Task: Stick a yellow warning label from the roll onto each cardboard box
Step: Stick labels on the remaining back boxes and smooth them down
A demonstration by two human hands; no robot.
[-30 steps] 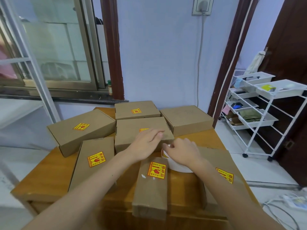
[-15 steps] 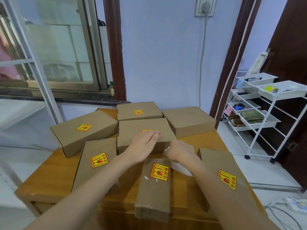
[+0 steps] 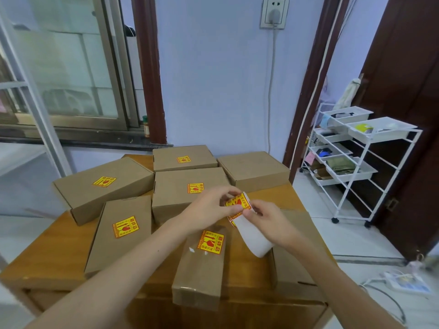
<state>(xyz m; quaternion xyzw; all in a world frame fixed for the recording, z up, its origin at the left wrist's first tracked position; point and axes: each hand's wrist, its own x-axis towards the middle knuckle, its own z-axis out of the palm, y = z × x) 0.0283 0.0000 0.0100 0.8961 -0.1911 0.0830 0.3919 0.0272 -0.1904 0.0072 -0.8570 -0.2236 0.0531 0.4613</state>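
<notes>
Several cardboard boxes lie on a wooden table [image 3: 47,257]. Yellow warning labels show on the back-left box [image 3: 102,186], the far box [image 3: 184,157], the middle box [image 3: 180,186], the front-left box [image 3: 121,231] and the narrow front box [image 3: 202,264]. The back-right box [image 3: 254,169] shows no label on its top. My arm hides the top of the right box [image 3: 299,257]. Both hands are raised above the table centre. My left hand [image 3: 209,207] pinches a yellow label [image 3: 237,203] at the strip's end. My right hand [image 3: 263,222] holds the white backing strip [image 3: 251,236] of the roll.
A white wheeled rack [image 3: 356,157] with trays stands on the floor to the right, by a dark door [image 3: 408,115]. A window [image 3: 61,67] is at the back left. A wall socket [image 3: 273,13] with a cable hangs behind the table. Cables lie on the floor at the right.
Both hands have lifted off the table and the middle box, bringing the label strip up. The label on the middle box is now uncovered. The left fingers now pinch a label.
</notes>
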